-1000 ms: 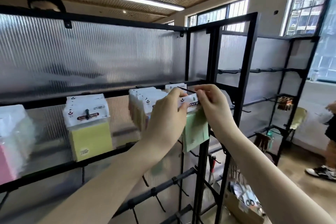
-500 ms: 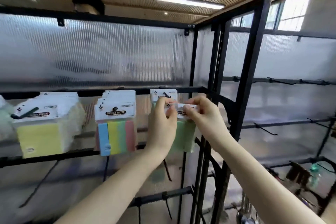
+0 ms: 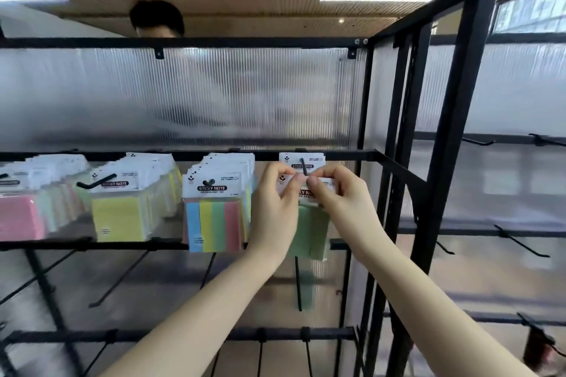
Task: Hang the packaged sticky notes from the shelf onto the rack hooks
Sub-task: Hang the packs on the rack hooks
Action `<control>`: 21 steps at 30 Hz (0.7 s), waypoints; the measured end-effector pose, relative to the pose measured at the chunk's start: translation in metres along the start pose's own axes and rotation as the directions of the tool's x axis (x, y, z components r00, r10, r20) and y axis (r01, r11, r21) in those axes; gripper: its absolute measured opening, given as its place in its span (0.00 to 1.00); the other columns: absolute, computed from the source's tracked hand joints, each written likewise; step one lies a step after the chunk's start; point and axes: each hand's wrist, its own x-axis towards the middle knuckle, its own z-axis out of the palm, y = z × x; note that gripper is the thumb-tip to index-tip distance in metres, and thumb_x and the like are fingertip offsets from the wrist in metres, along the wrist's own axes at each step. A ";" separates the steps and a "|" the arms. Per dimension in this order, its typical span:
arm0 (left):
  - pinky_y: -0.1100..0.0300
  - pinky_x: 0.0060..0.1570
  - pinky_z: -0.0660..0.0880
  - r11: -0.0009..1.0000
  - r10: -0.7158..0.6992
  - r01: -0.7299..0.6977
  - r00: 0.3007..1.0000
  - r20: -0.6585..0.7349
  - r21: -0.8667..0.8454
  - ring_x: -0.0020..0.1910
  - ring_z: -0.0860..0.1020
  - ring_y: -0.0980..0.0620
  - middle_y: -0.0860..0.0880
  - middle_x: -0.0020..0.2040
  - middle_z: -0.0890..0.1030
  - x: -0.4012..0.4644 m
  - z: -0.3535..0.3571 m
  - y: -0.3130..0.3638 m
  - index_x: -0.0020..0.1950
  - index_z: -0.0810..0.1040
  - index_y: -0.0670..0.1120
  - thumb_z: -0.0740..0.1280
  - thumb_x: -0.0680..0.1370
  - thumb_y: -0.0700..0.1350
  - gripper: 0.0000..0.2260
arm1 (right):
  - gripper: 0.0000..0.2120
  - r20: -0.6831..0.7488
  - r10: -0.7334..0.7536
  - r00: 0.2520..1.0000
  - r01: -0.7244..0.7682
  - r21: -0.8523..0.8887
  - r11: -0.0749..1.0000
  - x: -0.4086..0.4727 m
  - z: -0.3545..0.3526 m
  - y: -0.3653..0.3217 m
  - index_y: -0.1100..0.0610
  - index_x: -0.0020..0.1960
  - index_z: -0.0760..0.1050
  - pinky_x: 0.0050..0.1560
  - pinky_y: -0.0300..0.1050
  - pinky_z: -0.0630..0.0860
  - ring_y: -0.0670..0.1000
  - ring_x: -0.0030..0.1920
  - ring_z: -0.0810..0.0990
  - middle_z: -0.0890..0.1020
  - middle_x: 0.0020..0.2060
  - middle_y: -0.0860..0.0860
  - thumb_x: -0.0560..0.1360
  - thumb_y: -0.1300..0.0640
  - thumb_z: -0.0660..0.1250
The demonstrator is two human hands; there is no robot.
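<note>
You hold a green pack of sticky notes (image 3: 309, 223) upright by its white "STICKY NOTE" header card, right at the tip of a black rack hook (image 3: 302, 166). One pack already hangs on that hook behind it (image 3: 301, 160).

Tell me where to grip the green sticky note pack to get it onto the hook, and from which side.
Pinch the white header card of the green pack at its two top corners, from the front, one hand per side, as the left hand and right hand do. The card is flat, and its hang hole sits between them, so the hook stays uncovered. The pad below hangs free.
</note>
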 end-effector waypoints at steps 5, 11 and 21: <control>0.75 0.41 0.66 1.000 -0.024 0.024 0.999 0.037 0.011 0.38 0.72 0.68 0.55 0.39 0.75 0.004 -0.003 -0.002 0.44 0.73 0.44 0.65 0.78 0.39 0.04 | 0.01 0.069 -0.028 0.997 0.033 -0.066 0.997 0.006 -0.006 -0.001 0.53 0.46 0.78 0.49 0.45 0.74 0.34 0.35 0.74 0.77 0.30 0.35 0.76 0.57 0.68; 0.58 0.40 0.70 0.998 -0.049 0.044 0.994 0.099 0.054 0.38 0.74 0.53 0.53 0.38 0.77 0.007 -0.010 -0.006 0.41 0.74 0.52 0.68 0.77 0.45 0.06 | 0.03 0.083 -0.015 0.996 0.018 -0.035 0.999 0.009 -0.011 0.003 0.54 0.44 0.78 0.46 0.43 0.72 0.38 0.32 0.72 0.75 0.26 0.35 0.76 0.60 0.68; 0.67 0.33 0.65 0.989 -0.071 0.060 0.994 0.077 0.139 0.34 0.73 0.65 0.57 0.35 0.77 0.015 -0.005 -0.017 0.38 0.75 0.54 0.69 0.76 0.46 0.07 | 0.07 0.043 -0.027 0.999 0.031 -0.084 0.996 0.014 -0.010 0.011 0.51 0.42 0.77 0.41 0.49 0.75 0.46 0.34 0.71 0.77 0.34 0.49 0.76 0.61 0.67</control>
